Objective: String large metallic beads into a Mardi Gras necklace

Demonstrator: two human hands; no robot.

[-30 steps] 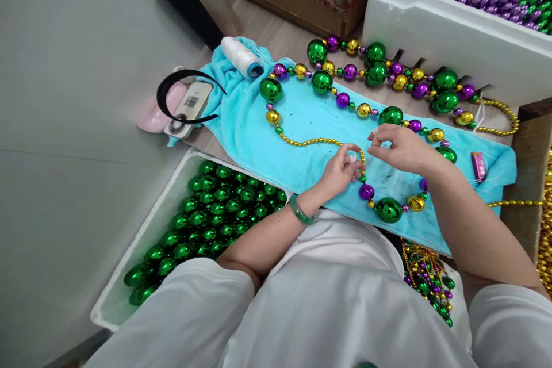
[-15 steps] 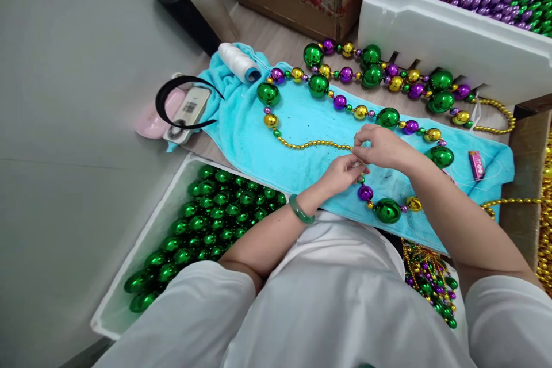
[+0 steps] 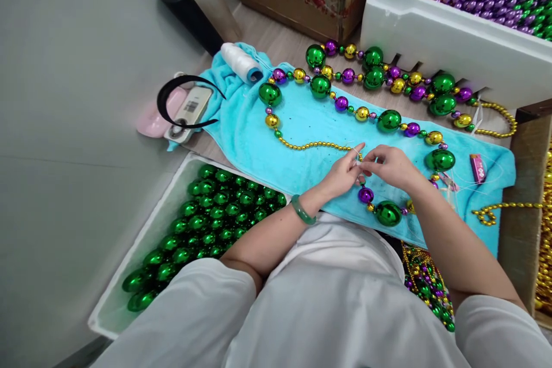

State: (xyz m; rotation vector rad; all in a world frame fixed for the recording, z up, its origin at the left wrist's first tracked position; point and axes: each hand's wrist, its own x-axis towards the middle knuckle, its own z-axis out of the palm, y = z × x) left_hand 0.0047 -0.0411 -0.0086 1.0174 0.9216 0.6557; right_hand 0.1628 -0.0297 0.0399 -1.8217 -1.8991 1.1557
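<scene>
A bead necklace of green, gold and purple balls lies in a loop on the turquoise towel. Its thin gold bead chain runs to my fingers. My left hand pinches the string where the ends of the necklace meet, index finger stretched out. Thin white thread shows at its fingertips. Close against it, my right hand has thumb and fingers pinched together at the same thread. The exact spot they grip is partly hidden by the fingers.
A finished-looking bead strand lies behind the towel. A thread spool, black headband and pink lighter rest around it. A foam box of green balls stands left, another foam box back right, a carton right.
My right hand has moved down toward me, now beside the left fingertips rather than above them. The left index finger has stretched out. The necklace stays in nearly the same place.
</scene>
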